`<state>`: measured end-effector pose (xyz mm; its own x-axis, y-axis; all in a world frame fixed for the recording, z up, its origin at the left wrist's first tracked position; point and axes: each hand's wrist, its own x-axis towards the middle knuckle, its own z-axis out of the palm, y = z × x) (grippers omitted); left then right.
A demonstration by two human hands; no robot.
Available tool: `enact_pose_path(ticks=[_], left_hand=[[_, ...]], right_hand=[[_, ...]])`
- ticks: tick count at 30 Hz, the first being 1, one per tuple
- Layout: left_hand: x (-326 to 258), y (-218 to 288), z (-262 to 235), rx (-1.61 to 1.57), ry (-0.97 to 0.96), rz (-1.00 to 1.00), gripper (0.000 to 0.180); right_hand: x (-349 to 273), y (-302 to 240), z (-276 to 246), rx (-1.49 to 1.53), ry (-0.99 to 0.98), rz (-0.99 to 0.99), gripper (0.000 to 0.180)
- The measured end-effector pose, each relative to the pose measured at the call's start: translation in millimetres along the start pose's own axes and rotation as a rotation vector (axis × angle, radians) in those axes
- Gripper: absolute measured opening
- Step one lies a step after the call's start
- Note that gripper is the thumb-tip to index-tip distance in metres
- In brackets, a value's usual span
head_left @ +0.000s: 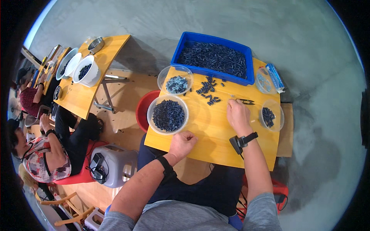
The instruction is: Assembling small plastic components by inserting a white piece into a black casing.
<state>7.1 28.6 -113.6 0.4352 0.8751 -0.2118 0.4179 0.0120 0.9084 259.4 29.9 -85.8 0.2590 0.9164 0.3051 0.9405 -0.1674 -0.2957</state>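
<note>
My left hand (183, 143) is closed in a loose fist at the near left edge of the yellow table. Whatever its fingers hold, if anything, is hidden. Farther forward, my right hand (237, 115) is also closed, knuckles up, and its grip cannot be made out. Just beyond it lie small dark thread snips (245, 101). A clear round tub of small dark parts (169, 116) stands beyond my left hand. Loose dark cylindrical parts (208, 90) are scattered over the table's middle. Right of my right hand sits a clear tub (280, 117) with a few dark parts.
A blue tray (250, 71) full of dark parts stands at the table's far side. Nearby are a clear tub with pale bluish pieces (177, 83) and another tub (265, 81) by a blue box (274, 77). A red bucket (142, 111) stands left; people work at a second table (104, 57).
</note>
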Motion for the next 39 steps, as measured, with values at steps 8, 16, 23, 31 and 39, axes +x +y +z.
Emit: enact_pose_path(ticks=[8,16,23,31,39], left_hand=[[0,1,0,0.032,-0.021,-0.025,0.020],[0,7,-3,0.048,-0.045,-0.040,0.021],[0,2,-2,0.040,-0.037,-0.023,0.021],[0,2,-2,0.051,-0.022,-0.003,0.021],[1,2,0,0.063,-0.030,-0.019,0.021]], right_hand=[[16,-21,14,0.127,-0.040,-0.024,0.016],[27,-27,17,0.048,-0.059,-0.041,0.019],[29,-31,18,-0.032,-0.162,-0.037,0.012],[27,-35,13,0.028,-0.197,0.006,0.018],[29,-34,19,0.043,-0.191,0.014,0.018]])
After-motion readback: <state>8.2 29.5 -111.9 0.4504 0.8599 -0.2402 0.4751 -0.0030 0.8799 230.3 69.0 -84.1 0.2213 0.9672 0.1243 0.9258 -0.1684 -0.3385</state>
